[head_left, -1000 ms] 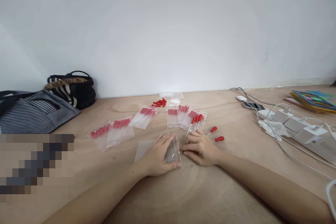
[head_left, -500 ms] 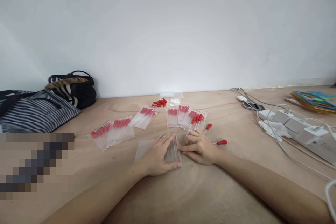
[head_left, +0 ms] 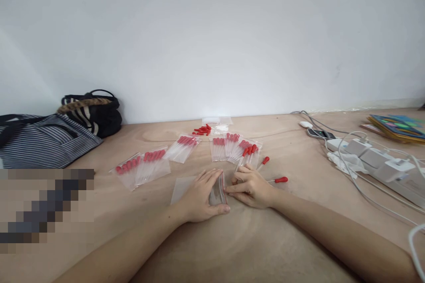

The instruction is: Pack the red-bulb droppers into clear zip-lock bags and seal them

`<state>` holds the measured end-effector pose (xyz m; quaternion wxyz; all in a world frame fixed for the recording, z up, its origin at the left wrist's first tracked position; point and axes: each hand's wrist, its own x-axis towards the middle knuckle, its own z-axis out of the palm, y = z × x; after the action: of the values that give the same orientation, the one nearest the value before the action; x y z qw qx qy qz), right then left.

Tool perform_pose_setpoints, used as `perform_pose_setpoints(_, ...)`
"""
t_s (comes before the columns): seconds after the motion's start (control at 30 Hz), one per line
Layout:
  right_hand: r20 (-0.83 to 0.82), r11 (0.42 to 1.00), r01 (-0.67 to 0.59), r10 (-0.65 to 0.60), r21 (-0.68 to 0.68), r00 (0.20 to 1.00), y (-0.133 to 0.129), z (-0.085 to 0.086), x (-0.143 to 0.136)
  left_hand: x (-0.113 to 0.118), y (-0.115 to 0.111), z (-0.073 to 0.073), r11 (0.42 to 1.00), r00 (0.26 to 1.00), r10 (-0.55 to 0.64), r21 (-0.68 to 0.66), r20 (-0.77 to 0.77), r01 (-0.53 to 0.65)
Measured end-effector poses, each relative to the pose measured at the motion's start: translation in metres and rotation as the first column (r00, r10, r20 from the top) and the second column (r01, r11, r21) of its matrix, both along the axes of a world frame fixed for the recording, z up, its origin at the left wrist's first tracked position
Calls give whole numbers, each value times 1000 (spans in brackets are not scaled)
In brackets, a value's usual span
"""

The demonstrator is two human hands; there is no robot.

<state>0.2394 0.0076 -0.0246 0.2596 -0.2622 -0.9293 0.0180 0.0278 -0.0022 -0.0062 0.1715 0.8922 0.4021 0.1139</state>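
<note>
A clear zip-lock bag (head_left: 217,192) with a red line along its right edge lies flat before me. My left hand (head_left: 199,199) rests on it, fingers stretched out and thumb spread, pressing it to the table. At the red-lined edge, my right hand (head_left: 249,188) has thumb and fingertips pinched together, touching the bag's opening. Just beyond its knuckles lie loose droppers (head_left: 249,151) with red bulbs, their tubes partly hidden by the hand. Two more droppers lie to its right, one with its bulb (head_left: 266,159) farther back, the other dropper (head_left: 281,180) nearer the wrist.
Filled bags of red-bulbed droppers lie at left (head_left: 152,166) and centre (head_left: 218,148). Loose red bulbs (head_left: 202,130) and glass tubes (head_left: 222,129) sit near the wall. A power strip with chargers (head_left: 381,163) and cables occupies the right; a striped bag (head_left: 49,139) stands left.
My right fingertips have shifted slightly left onto the red-lined edge of the zip-lock bag. My left hand has stayed nearly still.
</note>
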Motion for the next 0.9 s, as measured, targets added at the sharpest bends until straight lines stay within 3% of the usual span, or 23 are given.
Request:
perform_pose_setpoints(0.33,-125,975,122,-147,-188,981,-5,5,-19,0,-1,-1,1000,999,-10,-15,41,11)
perform_pose_setpoints(0.53,-212,978,135,-167,-158,963,-5,1,-21,-1,0,-3,1000,997,-19,-3,71,19)
perform_pose_setpoints(0.7,-170,986,76,-101,-149,980,-5,3,-19,-1,0,-3,1000,998,-19,5,60,18)
perform_pose_setpoints(0.9,-120,992,106,-113,-67,986,-3,-2,-21,-1,0,-2,1000,999,-21,-5,46,21)
